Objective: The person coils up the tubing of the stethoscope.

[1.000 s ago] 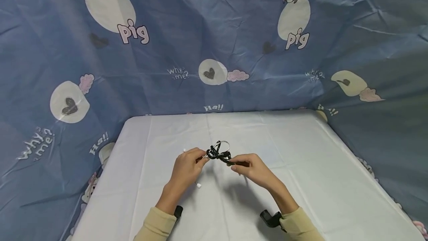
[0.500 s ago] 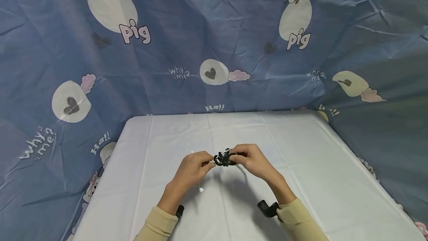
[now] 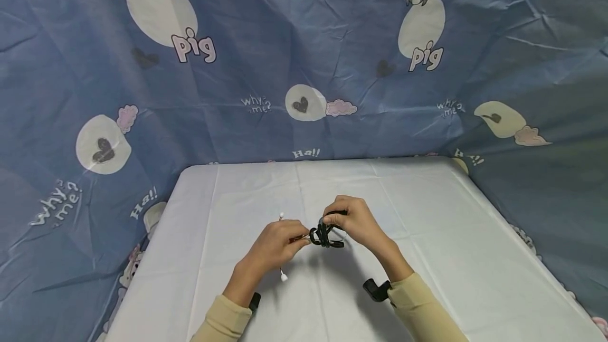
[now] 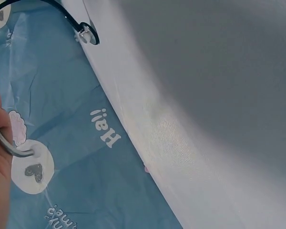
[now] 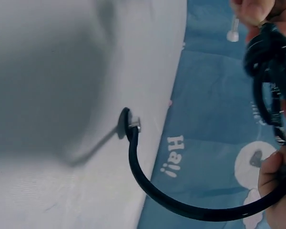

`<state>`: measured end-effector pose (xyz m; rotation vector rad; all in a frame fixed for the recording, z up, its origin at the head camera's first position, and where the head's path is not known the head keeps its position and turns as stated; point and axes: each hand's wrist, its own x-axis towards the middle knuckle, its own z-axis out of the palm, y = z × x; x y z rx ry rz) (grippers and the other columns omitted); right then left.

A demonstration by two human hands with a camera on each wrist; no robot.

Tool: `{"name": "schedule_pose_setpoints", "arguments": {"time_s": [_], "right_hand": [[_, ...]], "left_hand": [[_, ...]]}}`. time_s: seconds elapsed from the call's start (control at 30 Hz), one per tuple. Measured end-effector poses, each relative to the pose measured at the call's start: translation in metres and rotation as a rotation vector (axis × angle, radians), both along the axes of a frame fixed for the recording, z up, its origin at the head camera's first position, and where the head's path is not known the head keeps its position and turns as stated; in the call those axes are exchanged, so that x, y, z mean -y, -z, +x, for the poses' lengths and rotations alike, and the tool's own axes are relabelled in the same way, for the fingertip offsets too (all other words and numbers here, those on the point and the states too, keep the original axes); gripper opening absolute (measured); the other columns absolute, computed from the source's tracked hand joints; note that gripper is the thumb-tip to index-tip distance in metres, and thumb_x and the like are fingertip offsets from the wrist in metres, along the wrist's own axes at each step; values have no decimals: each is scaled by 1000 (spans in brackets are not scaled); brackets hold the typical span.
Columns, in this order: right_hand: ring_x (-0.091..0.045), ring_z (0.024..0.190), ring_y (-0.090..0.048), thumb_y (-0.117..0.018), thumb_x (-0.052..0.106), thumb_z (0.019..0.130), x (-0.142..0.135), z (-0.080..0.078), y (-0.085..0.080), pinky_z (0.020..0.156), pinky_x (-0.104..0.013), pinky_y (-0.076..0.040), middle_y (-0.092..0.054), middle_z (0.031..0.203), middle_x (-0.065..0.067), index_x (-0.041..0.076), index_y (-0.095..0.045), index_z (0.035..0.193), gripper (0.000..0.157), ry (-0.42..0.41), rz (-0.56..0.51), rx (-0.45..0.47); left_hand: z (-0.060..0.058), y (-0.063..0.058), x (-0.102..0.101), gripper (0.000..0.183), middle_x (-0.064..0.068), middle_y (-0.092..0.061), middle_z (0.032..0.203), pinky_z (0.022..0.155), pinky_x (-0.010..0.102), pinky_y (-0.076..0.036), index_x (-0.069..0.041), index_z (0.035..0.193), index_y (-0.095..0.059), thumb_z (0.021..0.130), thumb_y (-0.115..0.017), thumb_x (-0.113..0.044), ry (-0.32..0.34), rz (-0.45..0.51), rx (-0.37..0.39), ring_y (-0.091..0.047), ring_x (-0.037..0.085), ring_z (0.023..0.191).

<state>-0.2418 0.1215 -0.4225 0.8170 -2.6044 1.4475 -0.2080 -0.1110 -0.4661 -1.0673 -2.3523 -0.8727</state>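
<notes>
- The stethoscope [image 3: 324, 236] you hold is above the desk [image 3: 418, 199], about midway between its left and right edges and well apart from the far edge.
- Its bundled length runs between your hands, roughly parallel to the desk's far edge, with the ear end to your left.
- From your left hand [image 3: 274, 245], one white ear tip [image 3: 281, 216] points toward the far edge, and the other [image 3: 284, 277] toward the near side.
- That hand is closed, thumb against fingers, around the metal ear tubes [image 4: 9, 147].
- Your right hand [image 3: 356, 220] pinches the black tubing [image 5: 214, 214], leaving no wide gap.
- In the right wrist view, the tubing curves away from that hand and ends at the chest piece [image 5: 126, 123].
</notes>
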Motion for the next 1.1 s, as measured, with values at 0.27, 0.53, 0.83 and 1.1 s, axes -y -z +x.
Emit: {"name": "schedule_pose_setpoints", "arguments": {"time_s": [0.27, 0.53, 0.83, 1.1], "right_hand": [[-9, 73, -64, -78, 9, 83, -8, -19, 7, 68, -24, -53, -72, 85, -5, 2, -76, 94, 13, -96, -7, 204], [-8, 72, -57, -70, 2, 86, -19, -36, 18, 68, -23, -49, -65, 77, 5, 0, -69, 92, 6, -229, -214, 476], [-8, 72, -55, -65, 12, 94, -7, -26, 34, 62, -23, -47, -65, 84, 6, 9, -68, 92, 4, -185, -317, 522], [-9, 67, -54, -59, 4, 92, -5, -20, 37, 62, -25, -49, -62, 80, 3, 8, -64, 89, 7, -152, -394, 501]], "left_hand": [[2, 0, -3, 5, -10, -61, 75, 62, 12, -40, -15, 89, -73, 86, -76, -12, 68, 30, -26, -47, -1, 67], [3, -5, -9, 5, -11, -57, 76, 63, 11, -39, -17, 91, -72, 94, -68, -20, 102, 77, -1, -46, -2, 68], [8, 1, -4, 11, -12, -56, 74, 61, 16, -42, -19, 89, -70, 87, -74, -9, 54, 134, 28, -45, -2, 68], [5, 1, -3, 3, -12, -56, 75, 61, 21, -45, -20, 91, -70, 92, -70, -18, 31, 163, 38, -46, -1, 69]]}}
